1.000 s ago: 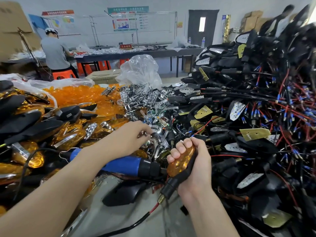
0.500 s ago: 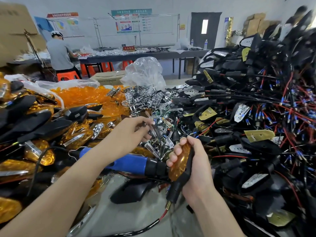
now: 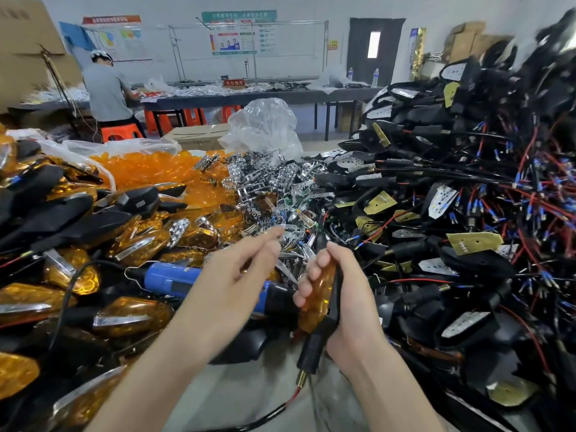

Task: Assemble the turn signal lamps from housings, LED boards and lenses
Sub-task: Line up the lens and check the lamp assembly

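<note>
Amber-lensed lamp (image 3: 318, 294) is held upright in the right hand (image 3: 349, 294): fingers curled over the lens face, black housing against the palm, stem and lead hanging down toward the grey surface (image 3: 246, 397). Left hand (image 3: 246, 269) hovers just left of it, above a blue screwdriver (image 3: 174, 277). That hand is motion-blurred; fingers look extended, but whether they pinch anything cannot be told. Assembled lamps (image 3: 62, 244) are heaped at left, loose lenses (image 3: 149, 169) behind them, chrome reflectors (image 3: 265, 182) at centre, wired housings (image 3: 467, 188) piled high at right.
</note>
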Motion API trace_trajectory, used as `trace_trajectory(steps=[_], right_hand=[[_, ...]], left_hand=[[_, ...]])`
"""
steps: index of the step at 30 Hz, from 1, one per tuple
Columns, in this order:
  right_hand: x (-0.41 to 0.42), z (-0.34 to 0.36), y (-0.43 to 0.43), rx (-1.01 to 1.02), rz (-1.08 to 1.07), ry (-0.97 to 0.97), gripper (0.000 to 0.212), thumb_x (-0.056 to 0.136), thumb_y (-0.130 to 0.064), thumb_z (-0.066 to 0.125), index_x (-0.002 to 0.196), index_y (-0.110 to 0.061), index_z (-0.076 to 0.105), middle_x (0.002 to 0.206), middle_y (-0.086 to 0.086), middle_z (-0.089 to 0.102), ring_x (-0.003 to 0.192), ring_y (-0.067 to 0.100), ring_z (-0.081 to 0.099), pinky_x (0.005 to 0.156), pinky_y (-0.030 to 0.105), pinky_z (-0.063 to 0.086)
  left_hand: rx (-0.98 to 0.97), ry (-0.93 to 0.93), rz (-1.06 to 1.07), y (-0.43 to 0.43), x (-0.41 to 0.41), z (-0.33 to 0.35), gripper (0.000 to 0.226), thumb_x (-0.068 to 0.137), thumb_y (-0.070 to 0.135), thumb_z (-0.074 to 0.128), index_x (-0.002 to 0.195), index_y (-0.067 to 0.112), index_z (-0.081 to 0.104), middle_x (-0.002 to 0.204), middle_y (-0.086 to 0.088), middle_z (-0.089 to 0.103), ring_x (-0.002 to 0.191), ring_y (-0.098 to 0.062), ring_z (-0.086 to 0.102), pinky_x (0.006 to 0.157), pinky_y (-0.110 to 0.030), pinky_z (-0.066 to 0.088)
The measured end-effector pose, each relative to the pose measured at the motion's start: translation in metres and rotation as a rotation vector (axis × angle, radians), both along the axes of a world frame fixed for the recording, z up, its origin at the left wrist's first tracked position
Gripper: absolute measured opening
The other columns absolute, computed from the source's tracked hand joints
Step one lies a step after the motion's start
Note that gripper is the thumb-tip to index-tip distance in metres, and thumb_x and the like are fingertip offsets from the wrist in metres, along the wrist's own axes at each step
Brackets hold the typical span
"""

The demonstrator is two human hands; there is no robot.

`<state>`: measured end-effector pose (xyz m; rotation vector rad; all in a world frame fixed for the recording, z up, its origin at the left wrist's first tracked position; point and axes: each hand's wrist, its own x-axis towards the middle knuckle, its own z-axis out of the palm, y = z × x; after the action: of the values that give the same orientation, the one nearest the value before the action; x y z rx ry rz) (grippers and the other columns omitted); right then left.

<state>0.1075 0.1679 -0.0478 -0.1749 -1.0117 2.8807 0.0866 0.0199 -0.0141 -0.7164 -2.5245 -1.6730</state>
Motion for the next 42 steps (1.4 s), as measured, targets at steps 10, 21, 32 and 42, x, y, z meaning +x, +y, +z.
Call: trace_trajectory(steps=[10, 21, 32, 42], right_hand=[[0.001, -0.001, 0.000, -0.134, -0.021, 0.130, 0.047, 0.099, -0.034, 0.051, 0.054, -0.020, 0.048, 0.062, -0.002, 0.048, 0.052, 0.012, 0.049, 0.055, 0.025, 0.051], [0.000, -0.005, -0.008, 0.012, -0.029, 0.153, 0.043, 0.091, -0.039, 0.056, 0.054, -0.020, 0.045, 0.066, -0.005, 0.046, 0.060, 0.010, 0.046, 0.063, 0.023, 0.047], [-0.002, -0.008, -0.009, 0.151, -0.172, 0.016, 0.052, 0.101, -0.039, 0.051, 0.052, -0.022, 0.045, 0.066, -0.006, 0.049, 0.058, 0.011, 0.043, 0.066, 0.032, 0.037], [-0.002, -0.003, -0.007, -0.078, -0.165, 0.003, 0.055, 0.101, -0.040, 0.051, 0.050, -0.019, 0.048, 0.057, 0.000, 0.046, 0.054, 0.016, 0.055, 0.062, 0.028, 0.055]], left_hand=[[0.441, -0.216, -0.008, 0.021, 0.033, -0.026, 0.025, 0.076, 0.031, 0.068, 0.098, 0.032, 0.080, 0.096, 0.006, 0.076, 0.091, -0.004, 0.070, 0.074, -0.011, 0.052], [0.459, -0.235, 0.044, 0.025, 0.036, -0.034, 0.026, 0.074, 0.041, 0.068, 0.098, 0.044, 0.077, 0.098, 0.002, 0.075, 0.096, -0.014, 0.070, 0.081, -0.024, 0.058], [0.276, -0.096, 0.081, 0.030, 0.037, -0.041, 0.037, 0.080, 0.051, 0.058, 0.113, 0.042, 0.072, 0.086, 0.013, 0.061, 0.074, 0.000, 0.059, 0.067, -0.010, 0.044], [0.107, 0.051, 0.108, 0.024, 0.037, -0.044, 0.017, 0.087, 0.048, 0.057, 0.100, 0.042, 0.067, 0.097, 0.022, 0.065, 0.091, -0.002, 0.063, 0.074, -0.013, 0.048]])
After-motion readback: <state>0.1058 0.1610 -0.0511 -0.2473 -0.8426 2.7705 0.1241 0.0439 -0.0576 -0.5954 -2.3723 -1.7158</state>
